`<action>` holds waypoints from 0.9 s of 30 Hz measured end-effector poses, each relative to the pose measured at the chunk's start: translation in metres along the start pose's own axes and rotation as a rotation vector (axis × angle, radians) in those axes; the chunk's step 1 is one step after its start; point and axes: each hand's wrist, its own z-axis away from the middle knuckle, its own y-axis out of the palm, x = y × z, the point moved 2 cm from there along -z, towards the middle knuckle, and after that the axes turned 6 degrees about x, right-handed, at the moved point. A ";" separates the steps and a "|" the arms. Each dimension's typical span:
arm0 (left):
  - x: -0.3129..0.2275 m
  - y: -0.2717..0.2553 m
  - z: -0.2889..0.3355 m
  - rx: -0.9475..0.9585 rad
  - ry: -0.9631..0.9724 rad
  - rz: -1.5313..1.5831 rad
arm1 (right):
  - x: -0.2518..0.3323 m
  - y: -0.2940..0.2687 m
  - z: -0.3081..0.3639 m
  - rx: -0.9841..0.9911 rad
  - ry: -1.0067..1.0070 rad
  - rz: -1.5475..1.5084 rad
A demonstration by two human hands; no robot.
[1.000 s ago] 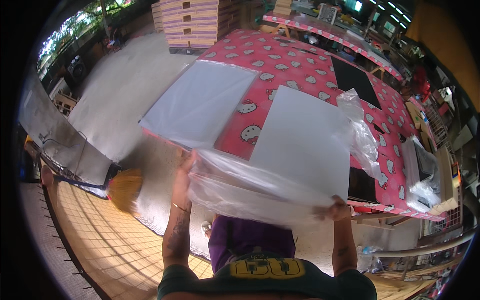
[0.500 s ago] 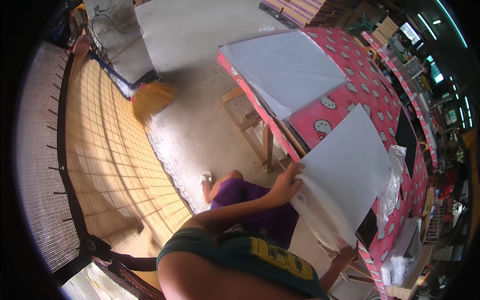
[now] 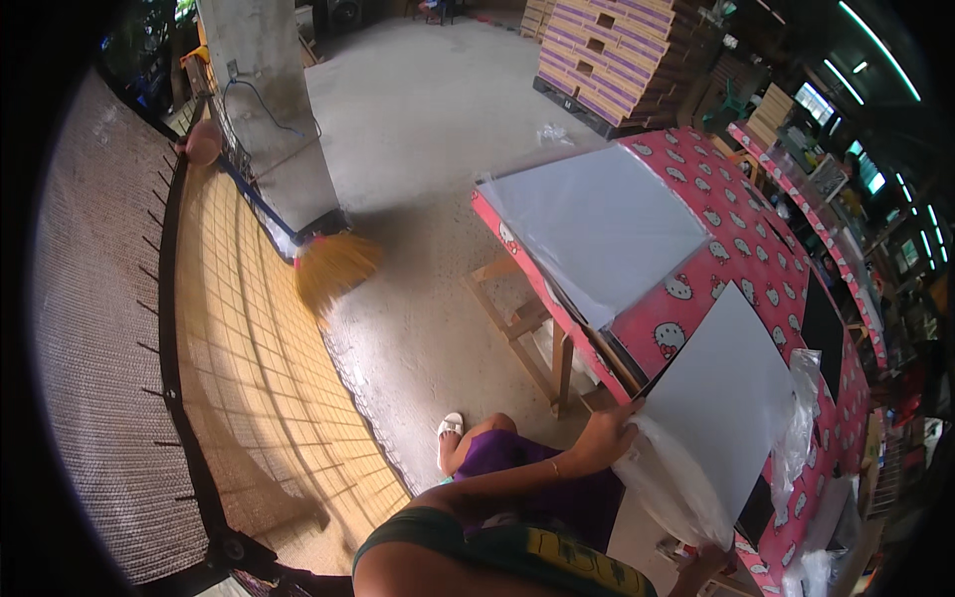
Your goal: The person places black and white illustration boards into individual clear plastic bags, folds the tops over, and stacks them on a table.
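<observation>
While your left hand (image 3: pixel 603 438) is held out rightward, its fingers closed on the clear plastic film (image 3: pixel 678 485) at the near edge of the white sheet (image 3: pixel 731 383) on the pink worktop (image 3: pixel 649 323), keep the film evenly taut to avoid creases. Your right hand (image 3: pixel 702 565) sits lower, by the film's other end; its fingers' grip can't be told.

The surface (image 3: pixel 740 250) has a pink printed cover. Beyond its far left corner, a stack of brown and purple pieces (image 3: pixel 607 60) stands on a dark pallet (image 3: pixel 572 105). A clear crumpled scrap (image 3: pixel 555 133) lies on the concrete floor (image 3: pixel 418 129) — between the stack and the left edge. A wooden trestle (image 3: pixel 562 370) stands below the near left corner. Well apart from that corner: a yellow-bristled broom (image 3: pixel 336 269) — bristles down, beside a grey column (image 3: pixel 269 109).
</observation>
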 end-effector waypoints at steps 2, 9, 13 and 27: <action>0.000 0.000 -0.007 0.094 -0.029 0.117 | 0.023 0.001 0.009 0.046 0.058 -0.063; -0.092 -0.049 -0.082 0.774 -0.183 0.896 | 0.159 -0.069 -0.004 0.431 -0.097 -0.405; -0.191 -0.045 -0.162 0.709 0.047 1.410 | 0.287 -0.039 -0.058 0.342 -0.329 -0.837; -0.142 0.061 -0.353 0.227 -0.184 1.195 | 0.300 0.096 -0.274 0.420 -0.041 -1.155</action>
